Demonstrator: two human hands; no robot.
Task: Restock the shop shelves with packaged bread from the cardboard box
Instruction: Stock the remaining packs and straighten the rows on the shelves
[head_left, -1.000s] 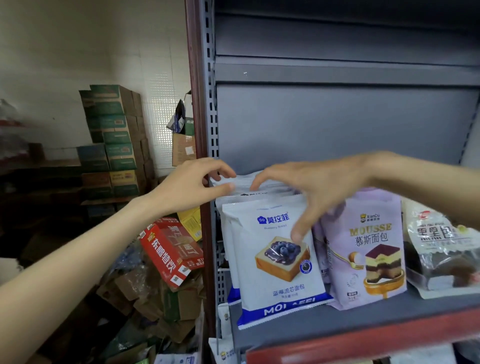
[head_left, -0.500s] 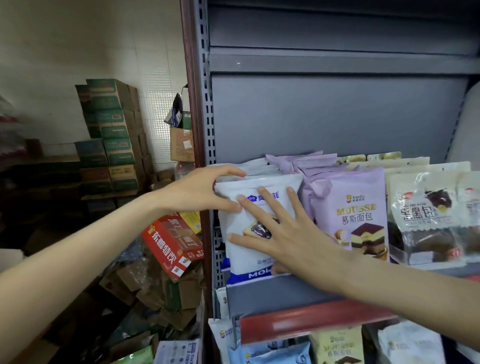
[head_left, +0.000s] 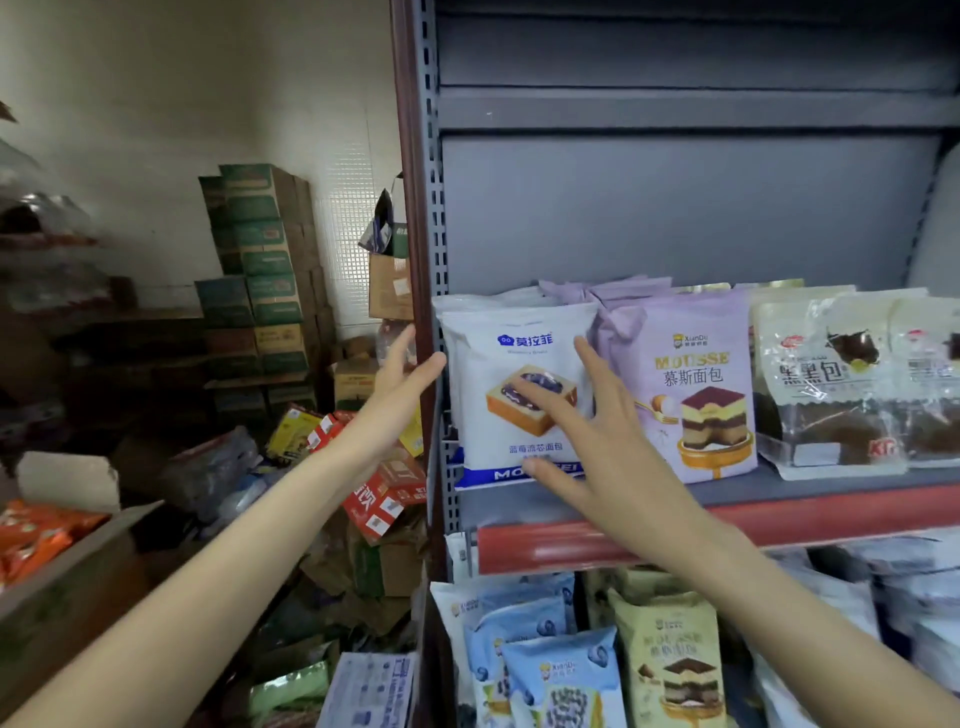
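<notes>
A grey shelf unit (head_left: 675, 218) filled the right half of the frame, with its red front edge (head_left: 779, 525) crossing the lower right. On the left side of the frame, stacked cartons (head_left: 260, 270) were seen against the wall, and a cardboard box (head_left: 67, 561) with orange packets was placed at the lower left.

On the middle shelf, a row of packets was stood upright: a white bread packet (head_left: 519, 364) at the left end, a purple mousse packet (head_left: 691, 384) just beside it, and clear dark-bread packets (head_left: 852, 384) further right.

The right hand (head_left: 597, 447) was spread wide, its fingers straight over the front of the white bread packet; whether they pressed it or were just apart could not be told. The left hand (head_left: 400, 384) was also held open at the shelf's upright post, with fingertips near the packet's left edge. Nothing was gripped by either hand.

The packet was judged to be light and soft, with smooth, slippery film and air inside. It should probably be taken by both side edges or the sealed top, not squeezed in the middle, because the bread could be crushed.
</notes>
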